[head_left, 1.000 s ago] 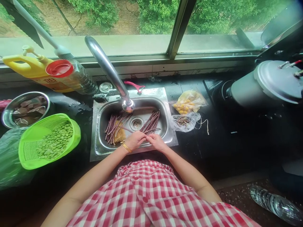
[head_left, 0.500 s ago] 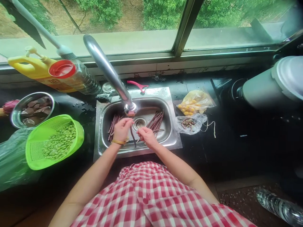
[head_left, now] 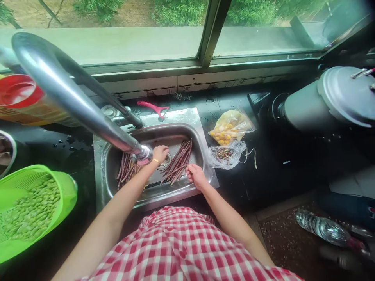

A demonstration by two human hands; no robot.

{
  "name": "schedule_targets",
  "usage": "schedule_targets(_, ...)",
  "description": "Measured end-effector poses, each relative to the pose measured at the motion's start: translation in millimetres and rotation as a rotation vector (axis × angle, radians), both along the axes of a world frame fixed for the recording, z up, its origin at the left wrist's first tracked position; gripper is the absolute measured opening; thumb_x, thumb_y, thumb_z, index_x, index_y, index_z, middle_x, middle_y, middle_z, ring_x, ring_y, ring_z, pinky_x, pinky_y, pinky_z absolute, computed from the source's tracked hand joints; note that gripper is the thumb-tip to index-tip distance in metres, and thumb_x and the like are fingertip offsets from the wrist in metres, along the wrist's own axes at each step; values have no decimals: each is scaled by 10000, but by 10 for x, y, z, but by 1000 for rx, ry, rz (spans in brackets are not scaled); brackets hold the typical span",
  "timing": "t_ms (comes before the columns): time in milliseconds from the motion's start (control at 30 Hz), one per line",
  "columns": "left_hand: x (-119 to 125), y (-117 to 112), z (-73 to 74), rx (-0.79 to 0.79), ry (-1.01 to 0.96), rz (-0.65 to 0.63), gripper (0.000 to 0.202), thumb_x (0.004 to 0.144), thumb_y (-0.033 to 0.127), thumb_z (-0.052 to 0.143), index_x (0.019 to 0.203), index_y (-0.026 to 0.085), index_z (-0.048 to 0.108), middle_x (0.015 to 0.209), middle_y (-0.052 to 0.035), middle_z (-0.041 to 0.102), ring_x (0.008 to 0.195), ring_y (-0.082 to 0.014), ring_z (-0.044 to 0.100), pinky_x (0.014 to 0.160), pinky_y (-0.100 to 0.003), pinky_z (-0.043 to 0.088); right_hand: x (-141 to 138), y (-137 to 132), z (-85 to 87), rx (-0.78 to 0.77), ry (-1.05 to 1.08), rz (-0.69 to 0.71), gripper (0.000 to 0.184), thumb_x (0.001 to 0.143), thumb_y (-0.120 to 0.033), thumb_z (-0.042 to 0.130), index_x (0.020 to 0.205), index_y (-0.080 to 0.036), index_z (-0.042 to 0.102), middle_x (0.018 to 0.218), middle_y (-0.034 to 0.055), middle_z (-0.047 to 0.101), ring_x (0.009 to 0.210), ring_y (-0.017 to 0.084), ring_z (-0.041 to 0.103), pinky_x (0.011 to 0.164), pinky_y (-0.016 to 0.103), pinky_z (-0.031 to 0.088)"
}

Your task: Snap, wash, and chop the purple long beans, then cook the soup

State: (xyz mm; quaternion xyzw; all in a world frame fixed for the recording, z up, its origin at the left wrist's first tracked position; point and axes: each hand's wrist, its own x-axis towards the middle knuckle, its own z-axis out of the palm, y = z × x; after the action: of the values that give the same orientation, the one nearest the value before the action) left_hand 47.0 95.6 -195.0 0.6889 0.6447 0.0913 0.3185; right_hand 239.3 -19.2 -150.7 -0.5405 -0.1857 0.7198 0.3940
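Purple long beans (head_left: pixel 182 158) lie in a bundle on the right side of the steel sink (head_left: pixel 193 117). A second bundle of long beans (head_left: pixel 124 169) rests at the left, partly behind the tap and my left arm. My left hand (head_left: pixel 160 153) hovers by the drain, back up, its fingers drawn together; whatever they hold is hidden. At the sink's right front, my right hand (head_left: pixel 197 175) is closed, thumb and fingers pinching the end of a long bean that reaches left across the bundle.
A curved tap (head_left: pixel 88 113) arches over the sink's left side. Behind it lies a pink peeler (head_left: pixel 154 108). Right of the sink are a bag of yellow pieces (head_left: pixel 230 130) and a plastic bag of scraps (head_left: pixel 225 154). At the left stands a green basket (head_left: pixel 68 193) of shelled beans.
My hands have moved apart, the right one rightward towards the sink's edge. The bean that hung from my left hand no longer hangs there. The view has shifted right and closer.
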Motion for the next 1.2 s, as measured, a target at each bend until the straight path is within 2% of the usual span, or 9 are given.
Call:
schedule_targets(133, 697, 110, -352, -94, -76, 55, 282, 782, 305, 482, 919, 123, 649, 878, -126, 673, 801, -207, 615, 744, -302, 454, 33, 62, 10, -26, -36, 7, 276, 647, -423, 585, 652, -163, 494, 500, -68, 441, 371, 28, 338, 299, 138, 226)
schedule_targets(233, 829, 180, -359, -119, -140, 89, 215, 775, 265, 490, 834, 120, 637, 832, -119, 669, 763, -194, 611, 705, -287, 454, 85, 88, 30, -31, -64, -11, 281, 645, -428, 585, 656, -162, 496, 500, -67, 440, 373, 30, 339, 305, 142, 231)
schedule_targets(367, 619, -32, 33, -94, -328, 19, 258, 818, 301, 448, 970, 142, 582, 830, -52, 657, 755, -147, 601, 723, -260, 457, 190, 124, 145, -27, -70, -3, 302, 650, -443, 603, 648, -161, 494, 493, -70, 431, 372, 28, 329, 311, 142, 222)
schedule_targets(467, 375, -365, 496, 27, -511, -211, 275, 834, 347, 463, 1022, 184, 581, 891, -37, 642, 792, -141, 588, 754, -258, 442, 265, 151, 330, -1, -9, 96, 366, 707, -513, 553, 653, -153, 513, 483, -64, 428, 367, 29, 325, 318, 146, 202)
schedule_targets(567, 190, -645, 889, 212, -397, -474, 259, 859, 318, 448, 1026, 216, 616, 875, -46, 636, 809, -150, 556, 768, -273, 399, 311, 156, 543, 26, 12, 275, 464, 761, -579, 465, 660, -135, 551, 478, -48, 440, 356, 33, 328, 321, 162, 173)
schedule_targets(667, 108, -813, 1118, 339, -217, -610, 266, 873, 303, 424, 1012, 227, 638, 816, -57, 626, 762, -157, 522, 710, -288, 357, 306, 110, 699, 81, -46, 479, 426, 750, -538, 523, 638, -128, 559, 456, -58, 423, 352, 29, 303, 339, 176, 162)
schedule_targets(833, 162, -1003, 1266, 392, -85, -656, 252, 867, 355, 452, 1005, 255, 638, 828, -45, 610, 780, -154, 515, 696, -289, 338, 218, -62, 760, 216, -110, 559, 329, 729, -455, 581, 618, -153, 510, 437, -89, 371, 365, 27, 255, 369, 187, 149)
schedule_targets(967, 237, -1156, 1290, 391, -147, -634, 259, 879, 323, 427, 847, 187, 645, 754, -48, 609, 739, -148, 517, 680, -281, 361, 147, -194, 745, 280, -133, 551, 333, 721, -460, 578, 612, -158, 491, 448, -88, 374, 379, 32, 260, 379, 192, 161)
schedule_targets(1200, 296, -1372, 1320, 286, -506, -202, 202, 811, 340, 543, 774, 173, 651, 736, -41, 643, 698, -138, 564, 677, -263, 430, -5, -293, 786, 341, -63, 327, 339, 673, -481, 609, 622, -159, 514, 459, -78, 400, 400, 37, 283, 401, 191, 187)
